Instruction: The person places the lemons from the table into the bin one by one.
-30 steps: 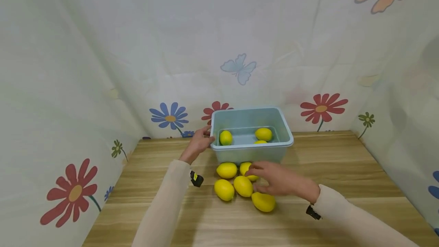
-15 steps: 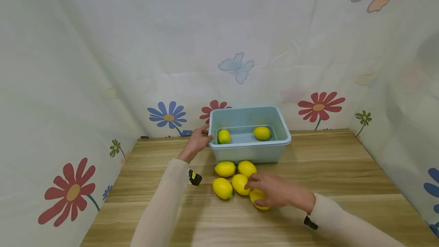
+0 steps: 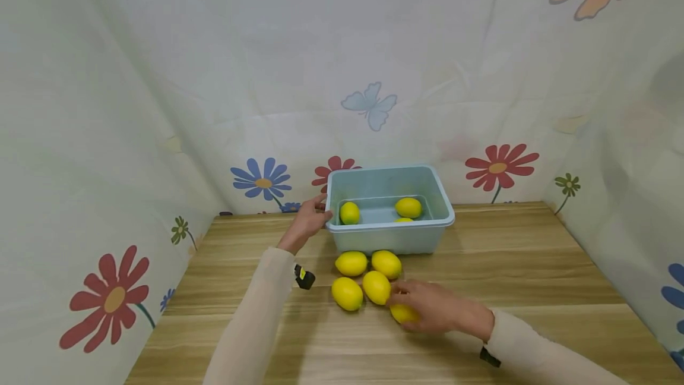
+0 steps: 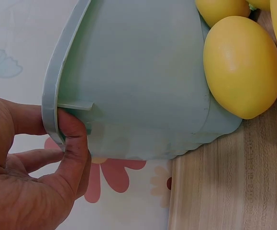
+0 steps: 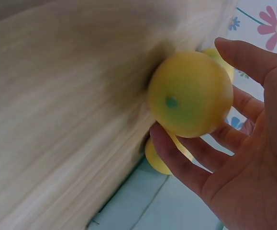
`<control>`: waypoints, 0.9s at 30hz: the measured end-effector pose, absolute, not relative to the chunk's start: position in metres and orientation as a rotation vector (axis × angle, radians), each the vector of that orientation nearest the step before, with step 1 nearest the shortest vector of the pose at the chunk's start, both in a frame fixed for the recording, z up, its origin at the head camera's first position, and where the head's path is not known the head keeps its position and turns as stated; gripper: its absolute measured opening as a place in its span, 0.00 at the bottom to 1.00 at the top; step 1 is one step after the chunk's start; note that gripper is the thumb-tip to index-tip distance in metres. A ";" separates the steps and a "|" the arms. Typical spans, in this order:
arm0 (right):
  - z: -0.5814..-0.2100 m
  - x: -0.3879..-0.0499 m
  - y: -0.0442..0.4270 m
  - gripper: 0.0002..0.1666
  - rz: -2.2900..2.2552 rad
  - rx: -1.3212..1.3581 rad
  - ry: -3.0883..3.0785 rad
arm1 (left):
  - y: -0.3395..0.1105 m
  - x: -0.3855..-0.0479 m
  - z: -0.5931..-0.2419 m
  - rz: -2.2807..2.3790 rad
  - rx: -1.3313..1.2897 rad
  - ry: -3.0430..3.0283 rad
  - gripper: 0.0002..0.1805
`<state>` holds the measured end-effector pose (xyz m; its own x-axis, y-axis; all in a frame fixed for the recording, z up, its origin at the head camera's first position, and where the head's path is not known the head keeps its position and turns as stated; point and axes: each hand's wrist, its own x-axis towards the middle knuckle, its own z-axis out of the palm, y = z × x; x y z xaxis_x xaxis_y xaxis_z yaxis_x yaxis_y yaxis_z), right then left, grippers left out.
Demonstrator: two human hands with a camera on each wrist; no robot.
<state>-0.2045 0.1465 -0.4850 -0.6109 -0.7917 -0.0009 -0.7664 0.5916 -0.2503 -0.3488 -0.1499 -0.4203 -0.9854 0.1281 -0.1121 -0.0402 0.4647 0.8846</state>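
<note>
My left hand [image 3: 308,218] grips the left rim of a light-blue plastic bin [image 3: 390,237]. In the left wrist view the thumb and fingers pinch the bin's edge [image 4: 52,96]. My right hand [image 3: 430,306] reaches over the front-right lemon [image 3: 402,314] on the table, partly covering it. The right wrist view has this lemon [image 5: 191,93] between spread fingers and thumb; a fingertip meets its side, while the thumb looks apart from it. Other lemons lie before the bin: a middle one [image 3: 376,287], a front-left one [image 3: 347,294], and two at the bin's front wall [image 3: 351,264].
Inside the bin are a left lemon [image 3: 350,213], a right lemon [image 3: 408,207] and a third, mostly hidden by the front rim. The wooden table [image 3: 507,266] ends at a flower-printed curtain [image 3: 369,64] behind the bin and at both sides.
My right hand has moved from above the rear lemons toward the person and down over the front-right lemon. The left hand keeps its grip on the bin.
</note>
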 end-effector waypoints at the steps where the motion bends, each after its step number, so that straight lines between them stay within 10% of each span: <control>1: -0.486 -0.204 0.147 0.24 -0.341 -1.323 2.696 | -0.150 -0.349 -0.420 1.545 0.080 2.544 0.34; 27: -0.499 -0.199 0.148 0.26 -0.269 -1.397 2.674 | -0.150 -0.351 -0.422 1.549 0.068 2.538 0.34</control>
